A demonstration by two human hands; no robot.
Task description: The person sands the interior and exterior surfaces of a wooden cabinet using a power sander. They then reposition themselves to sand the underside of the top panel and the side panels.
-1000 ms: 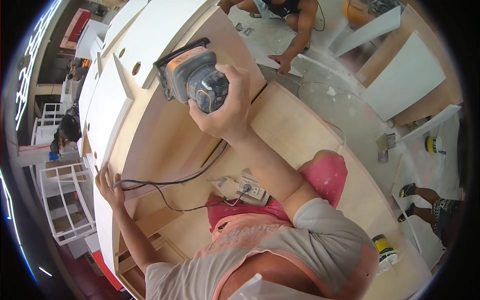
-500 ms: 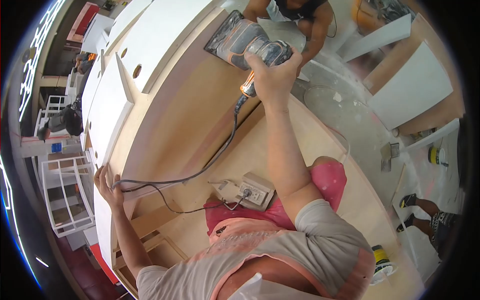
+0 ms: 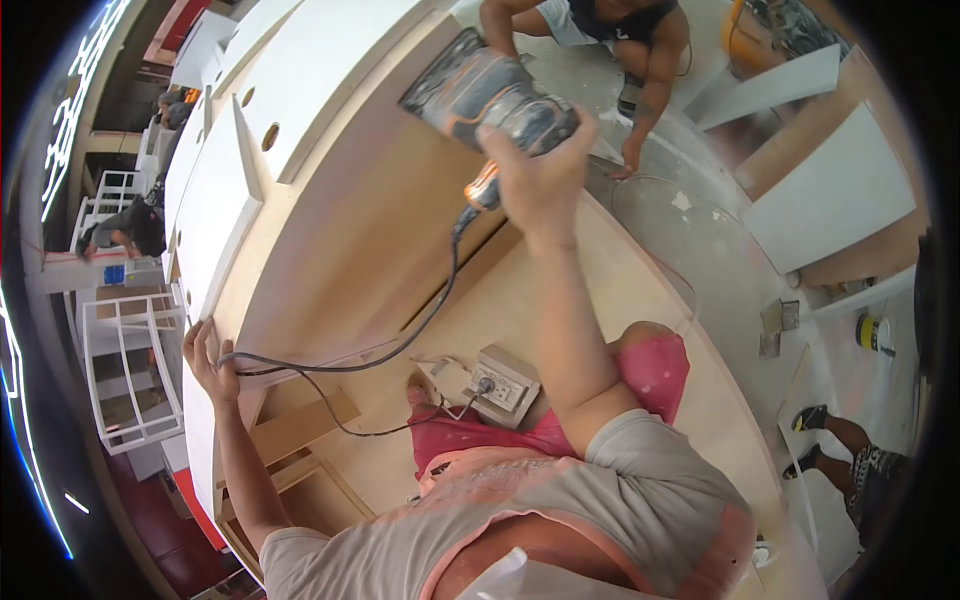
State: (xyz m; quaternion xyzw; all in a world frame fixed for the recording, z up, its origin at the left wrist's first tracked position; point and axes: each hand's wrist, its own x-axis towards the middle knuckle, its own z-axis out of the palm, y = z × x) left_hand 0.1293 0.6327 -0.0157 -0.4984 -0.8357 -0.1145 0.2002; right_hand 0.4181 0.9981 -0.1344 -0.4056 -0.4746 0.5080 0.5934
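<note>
A big plywood panel (image 3: pixel 340 230) fills the middle, tilted, with white boards (image 3: pixel 215 215) along its edge at 10 o'clock. A co-worker (image 3: pixel 610 30) crouches on the floor at 12 o'clock, one hand down. Another person's feet (image 3: pixel 830 440) show at 4 o'clock. The sander (image 3: pixel 480 95) sits flat on the panel at 12 o'clock, and the right hand (image 3: pixel 540 175) is wrapped tight around its rear grip. Its cord (image 3: pixel 420 320) hangs from the grip, loops out to 9 o'clock and runs back to a socket box (image 3: pixel 505 385) at the centre, just beside the person's knee. The left hand (image 3: pixel 208 360) is at 9 o'clock, fingers curled over the panel's edge where the cord bends; whether it pinches the cord I cannot tell. A yellow can (image 3: pixel 873 332) stands at 3 o'clock.
</note>
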